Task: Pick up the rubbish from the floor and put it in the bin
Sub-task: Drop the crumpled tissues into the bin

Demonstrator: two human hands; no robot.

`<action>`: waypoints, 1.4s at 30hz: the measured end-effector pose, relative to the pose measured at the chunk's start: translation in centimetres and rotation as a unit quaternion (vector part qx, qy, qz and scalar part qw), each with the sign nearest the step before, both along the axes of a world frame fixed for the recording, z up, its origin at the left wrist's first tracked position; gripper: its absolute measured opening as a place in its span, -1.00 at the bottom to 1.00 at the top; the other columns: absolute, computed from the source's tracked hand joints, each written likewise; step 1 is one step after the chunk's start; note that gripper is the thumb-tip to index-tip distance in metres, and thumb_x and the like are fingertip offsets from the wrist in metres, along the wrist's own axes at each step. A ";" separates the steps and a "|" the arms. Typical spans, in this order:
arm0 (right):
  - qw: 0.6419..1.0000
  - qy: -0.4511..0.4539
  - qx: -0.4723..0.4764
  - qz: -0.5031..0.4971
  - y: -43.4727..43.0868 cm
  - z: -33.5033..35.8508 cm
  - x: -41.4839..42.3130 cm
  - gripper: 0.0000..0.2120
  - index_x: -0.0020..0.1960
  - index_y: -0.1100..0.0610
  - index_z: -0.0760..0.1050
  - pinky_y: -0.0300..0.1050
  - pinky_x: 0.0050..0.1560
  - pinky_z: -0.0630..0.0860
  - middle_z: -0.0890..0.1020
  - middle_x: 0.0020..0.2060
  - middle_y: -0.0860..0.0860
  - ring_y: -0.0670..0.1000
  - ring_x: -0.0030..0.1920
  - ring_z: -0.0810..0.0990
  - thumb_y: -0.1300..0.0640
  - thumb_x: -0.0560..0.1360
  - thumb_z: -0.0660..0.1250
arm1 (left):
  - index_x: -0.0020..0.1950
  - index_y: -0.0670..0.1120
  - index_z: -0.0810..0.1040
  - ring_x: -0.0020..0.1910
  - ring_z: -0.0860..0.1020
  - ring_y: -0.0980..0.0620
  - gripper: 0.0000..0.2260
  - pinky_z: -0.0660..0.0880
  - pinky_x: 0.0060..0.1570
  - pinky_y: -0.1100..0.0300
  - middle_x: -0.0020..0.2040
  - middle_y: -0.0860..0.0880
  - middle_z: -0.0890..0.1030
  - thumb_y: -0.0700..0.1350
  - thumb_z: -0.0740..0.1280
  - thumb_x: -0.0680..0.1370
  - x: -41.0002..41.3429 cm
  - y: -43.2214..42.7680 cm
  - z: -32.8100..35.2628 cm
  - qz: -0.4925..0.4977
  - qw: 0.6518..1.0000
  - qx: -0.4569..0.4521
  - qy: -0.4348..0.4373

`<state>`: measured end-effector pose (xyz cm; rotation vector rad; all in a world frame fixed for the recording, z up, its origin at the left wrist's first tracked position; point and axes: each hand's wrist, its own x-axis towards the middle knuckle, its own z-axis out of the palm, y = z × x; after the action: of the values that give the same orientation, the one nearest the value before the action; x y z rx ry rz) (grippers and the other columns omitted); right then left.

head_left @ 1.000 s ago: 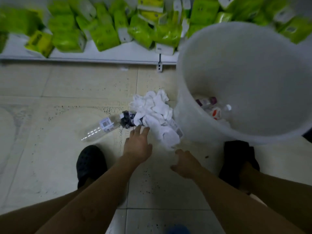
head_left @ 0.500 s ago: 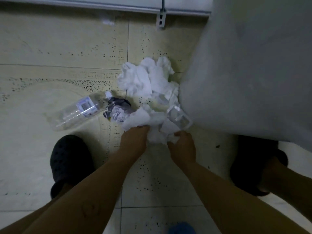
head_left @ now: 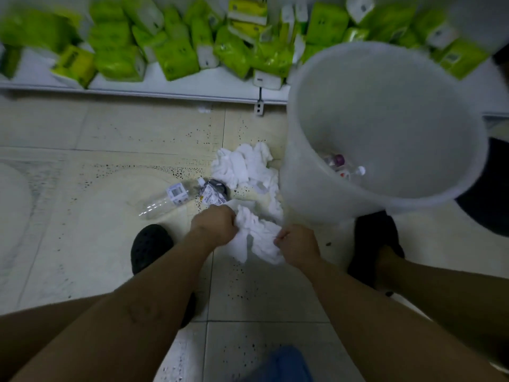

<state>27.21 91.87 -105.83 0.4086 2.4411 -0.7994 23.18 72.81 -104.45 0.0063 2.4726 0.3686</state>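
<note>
One bottle (head_left: 168,199) lies on the floor beyond the left hand (head_left: 214,226), with one dark wrapper (head_left: 213,193) just past its knuckles. Both fists are curled tight on one wad of tissue (head_left: 256,238), held between them and the right hand (head_left: 298,245). One heap (head_left: 245,166) of tissue lies just beyond. One bin (head_left: 292,188) stands past the right hand.
</note>
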 end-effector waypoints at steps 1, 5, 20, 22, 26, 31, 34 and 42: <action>1.000 0.016 -0.006 -0.002 0.2 1.1 -0.1 -0.87 -0.07 0.16 0.66 -0.11 0.02 0.56 0.69 -0.03 0.13 0.11 -0.03 0.65 0.12 0.46 0.39 | -0.10 -0.03 0.61 -0.06 0.59 -0.10 -0.87 0.56 -0.02 0.06 -0.10 -0.08 0.62 -0.05 0.28 0.48 0.1 -0.1 1.3 0.010 1.000 0.005 0.008; 0.997 0.066 -0.043 0.020 1.1 5.7 -0.5 -0.83 -0.12 0.24 0.62 -0.09 -0.03 0.56 0.68 -0.14 0.19 0.15 -0.10 0.65 0.12 0.44 0.42 | -0.20 -0.12 0.53 -0.10 0.58 -0.14 -0.87 0.49 -0.13 0.12 -0.13 -0.15 0.63 -0.11 0.25 0.49 0.9 -0.1 6.2 0.030 0.999 0.020 0.036; 0.943 0.330 -0.029 -0.017 12.5 24.6 -3.4 -0.94 -0.17 0.09 0.66 -0.29 -0.22 0.31 0.46 -0.47 -0.16 -0.06 -0.27 0.51 0.16 0.36 0.44 | -0.40 -0.03 0.40 -0.31 0.47 -0.04 -0.67 0.30 -0.36 0.18 -0.41 0.01 0.47 0.07 0.35 0.49 -1.0 7.0 22.5 0.047 0.953 0.082 0.286; 0.940 0.332 -0.040 -0.069 15.4 24.6 -4.0 -0.95 -0.17 0.12 0.65 -0.21 -0.18 0.40 0.48 -0.46 -0.13 0.00 -0.27 0.54 0.17 0.37 0.44 | -0.40 -0.02 0.42 -0.33 0.48 -0.02 -0.67 0.31 -0.38 0.19 -0.41 0.02 0.50 0.09 0.35 0.49 -2.2 8.9 23.2 0.040 0.947 0.095 0.304; 0.943 0.279 -0.078 -0.165 19.1 22.0 -5.1 -0.89 -0.12 0.19 0.65 0.01 -0.05 0.58 0.59 -0.32 0.04 0.07 -0.25 0.56 0.21 0.37 0.43 | -0.34 0.00 0.49 -0.29 0.48 0.03 -0.76 0.33 -0.32 0.22 -0.37 0.07 0.51 0.06 0.37 0.48 -4.7 13.0 23.0 0.018 0.943 0.110 0.313; 0.944 0.253 -0.097 -0.187 20.9 19.7 -7.4 -0.80 -0.01 0.19 0.65 0.06 0.10 0.58 0.69 -0.09 0.16 0.15 -0.07 0.64 0.24 0.37 0.38 | -0.23 -0.04 0.56 -0.15 0.59 -0.08 -0.84 0.42 -0.21 0.20 -0.27 -0.01 0.59 0.01 0.37 0.47 -8.0 18.1 20.3 0.002 0.950 0.087 0.298; 0.952 0.235 -0.097 -0.170 21.6 19.0 -8.0 -0.62 0.21 0.13 0.55 -0.02 0.27 0.47 0.60 0.20 0.13 0.15 0.20 0.56 0.18 0.39 0.39 | 0.04 -0.04 0.60 0.02 0.61 -0.13 -0.79 0.49 -0.07 0.16 -0.06 -0.08 0.65 0.02 0.37 0.46 -9.4 20.0 17.9 -0.005 0.962 0.073 0.264; 0.988 0.147 -0.034 -0.013 20.8 18.4 -7.4 -0.21 0.49 0.11 0.15 -0.07 0.34 0.33 0.34 0.43 0.13 0.14 0.40 0.34 0.01 0.37 0.44 | 0.52 0.01 0.21 0.40 0.38 -0.10 -0.27 0.37 0.33 -0.01 0.45 -0.09 0.39 0.16 0.40 0.43 -8.1 19.5 15.2 -0.081 0.976 0.031 0.200</action>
<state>19.83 112.69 -87.41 0.3148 2.6734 -1.0138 15.06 92.28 -89.28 0.3388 2.8300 0.4057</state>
